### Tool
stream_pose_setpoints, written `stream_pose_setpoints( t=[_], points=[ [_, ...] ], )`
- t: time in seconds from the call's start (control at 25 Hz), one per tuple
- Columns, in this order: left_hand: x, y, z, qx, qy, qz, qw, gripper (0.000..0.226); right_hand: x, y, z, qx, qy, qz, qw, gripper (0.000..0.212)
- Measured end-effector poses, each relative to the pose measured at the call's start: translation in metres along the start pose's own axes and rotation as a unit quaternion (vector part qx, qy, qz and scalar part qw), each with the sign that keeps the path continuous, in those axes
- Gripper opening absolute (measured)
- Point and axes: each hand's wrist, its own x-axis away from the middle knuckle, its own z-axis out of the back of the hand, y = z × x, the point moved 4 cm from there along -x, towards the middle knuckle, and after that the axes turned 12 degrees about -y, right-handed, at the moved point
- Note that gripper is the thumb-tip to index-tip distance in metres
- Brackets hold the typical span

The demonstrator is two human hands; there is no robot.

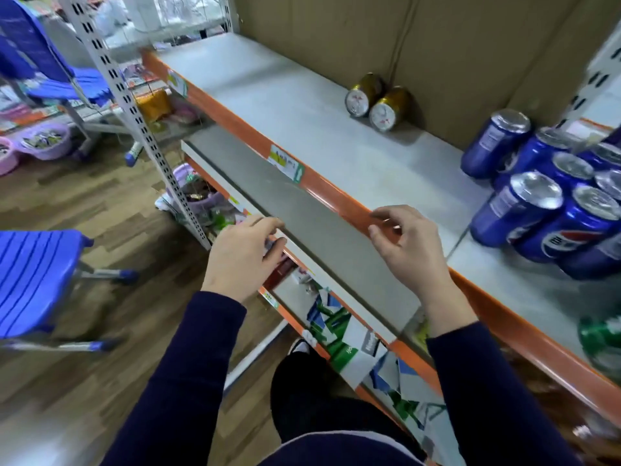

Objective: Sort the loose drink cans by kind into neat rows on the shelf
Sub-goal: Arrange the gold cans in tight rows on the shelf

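The grey shelf (285, 105) with an orange front edge runs from upper left to lower right. Two gold cans (376, 100) stand side by side at its back, against the cardboard wall. Several blue cans (541, 203) stand grouped at the right. A green can (601, 334) shows at the right edge, partly cut off. My left hand (245, 253) hovers below the shelf's edge, fingers loosely curled, holding nothing. My right hand (408, 243) is over the orange edge, fingers relaxed and empty.
A lower grey shelf board (302, 223) juts out under my hands. Blue chairs (37, 277) stand on the wood floor at left. A white perforated upright (141, 129) rises at the shelf's left end. Green and blue cartons (339, 331) lie below.
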Motion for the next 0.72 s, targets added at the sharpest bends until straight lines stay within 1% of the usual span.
stream_pose_setpoints(
  t=[0.12,0.24,0.36,0.44,0.48,0.56,0.6,0.72],
  points=[
    [-0.056,-0.024,0.013,0.000,0.005,-0.015,1.000,0.023,-0.065,0.008,-0.003,-0.007,0.030,-0.014,0.999,0.020],
    [-0.121,-0.043,0.027,0.003,0.009,-0.028,1.000,0.023,-0.132,0.025,0.007,0.005,0.034,-0.052,0.998,0.025],
    [-0.174,-0.052,0.029,0.030,0.000,-0.044,0.999,0.024,-0.195,0.048,0.022,0.033,0.045,-0.121,0.991,0.047],
    [-0.198,-0.054,0.023,0.034,-0.027,-0.055,0.998,0.026,-0.226,0.061,0.022,0.017,0.023,-0.191,0.981,0.062],
    [-0.208,-0.055,0.019,0.038,-0.037,-0.062,0.997,0.026,-0.237,0.066,0.018,0.011,0.004,-0.217,0.976,0.065],
    [-0.232,-0.058,0.012,0.057,-0.053,-0.084,0.993,0.025,-0.253,0.076,0.008,0.000,-0.016,-0.244,0.970,0.064],
    [-0.244,-0.059,0.008,0.065,-0.063,-0.098,0.991,0.024,-0.255,0.078,0.003,-0.008,-0.007,-0.244,0.970,0.062],
    [-0.284,-0.061,-0.002,0.067,-0.095,-0.144,0.983,0.023,-0.254,0.078,-0.003,-0.025,0.064,-0.229,0.971,0.051]
  ],
)
